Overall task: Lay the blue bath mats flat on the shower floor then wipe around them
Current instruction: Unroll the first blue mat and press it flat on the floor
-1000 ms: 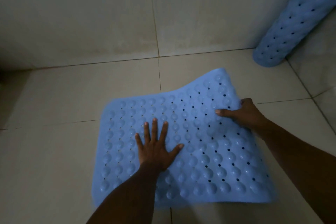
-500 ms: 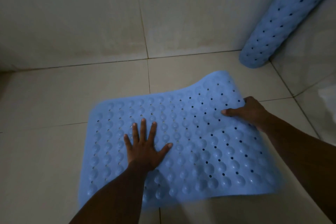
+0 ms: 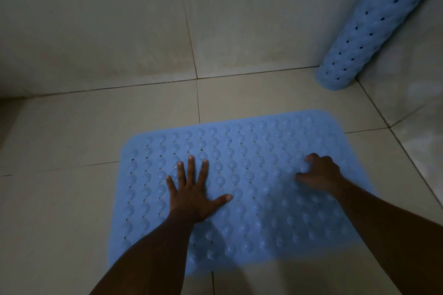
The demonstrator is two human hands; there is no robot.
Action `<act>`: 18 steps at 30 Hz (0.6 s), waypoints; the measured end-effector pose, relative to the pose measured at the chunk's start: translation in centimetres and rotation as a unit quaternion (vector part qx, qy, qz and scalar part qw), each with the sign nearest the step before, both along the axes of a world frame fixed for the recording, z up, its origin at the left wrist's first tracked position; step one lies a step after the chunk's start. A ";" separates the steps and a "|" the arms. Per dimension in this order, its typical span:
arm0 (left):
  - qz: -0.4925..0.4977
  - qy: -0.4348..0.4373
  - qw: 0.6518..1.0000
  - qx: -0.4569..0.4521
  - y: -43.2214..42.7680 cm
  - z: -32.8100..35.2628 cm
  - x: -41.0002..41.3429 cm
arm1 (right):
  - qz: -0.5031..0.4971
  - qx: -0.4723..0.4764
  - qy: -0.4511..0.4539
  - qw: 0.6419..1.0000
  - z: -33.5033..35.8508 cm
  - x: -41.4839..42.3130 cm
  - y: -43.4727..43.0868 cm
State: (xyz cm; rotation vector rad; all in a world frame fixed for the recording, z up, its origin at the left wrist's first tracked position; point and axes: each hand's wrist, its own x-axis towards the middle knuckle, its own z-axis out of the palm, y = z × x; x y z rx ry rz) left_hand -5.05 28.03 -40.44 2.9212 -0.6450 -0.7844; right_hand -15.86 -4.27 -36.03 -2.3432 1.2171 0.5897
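The blue bath mat (image 3: 251, 175) is a soft, rubbery rectangle with rounded corners, its upper face covered in rows of raised domes (they look like suction cups) with small round holes running between the rows. It lies spread on the pale, square-tiled shower floor (image 3: 72, 211), its long axis running left to right and turned slightly, so that the right end sits nearer the back wall than the left end. It lies across several grout lines, and a strip of bare tile separates its far edge from the foot of the wall. The near edge is blurred, so whether it lies fully flat there cannot be told.

The left hand (image 3: 191, 194) rests palm down on the left half of the mat, fingers straight and spread, thumb stretched out to the right, grasping nothing. The right hand (image 3: 321, 172) is on the right half, knuckles up and fingers curled loosely under against the domes; whether it pinches any of the mat cannot be told. Both forearms reach in from the near edge of the floor.

A second mat, rolled (image 3: 374, 24) into a thick tube of the same blue, bumpy, perforated material, stands tilted in the far right corner of the floor, its lower end on the tile and its length leaning up along the corner where the walls meet. It is well apart from the flat mat. The walls (image 3: 96, 19) are large, dull, pale tiles with faint staining near the floor.
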 end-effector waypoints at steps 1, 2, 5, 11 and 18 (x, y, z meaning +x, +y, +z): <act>-0.002 0.000 1.000 -0.002 0.1 0.0 0.0 | 0.008 -0.008 0.005 1.000 -0.3 -0.3 0.8; -0.003 -0.001 1.000 -0.005 0.1 0.0 0.1 | 0.010 -0.010 0.000 1.000 -0.7 -0.7 1.5; -0.011 -0.008 1.000 -0.012 0.4 0.0 0.4 | 0.033 -0.023 0.001 0.999 -1.2 -1.4 2.6; -0.013 -0.015 1.000 -0.006 0.4 -0.1 0.4 | 0.027 -0.028 -0.008 0.999 -1.5 -1.5 2.8; -0.007 -0.019 1.000 -0.010 0.3 -0.1 0.2 | 0.023 -0.046 -0.013 0.999 -1.7 -1.7 3.5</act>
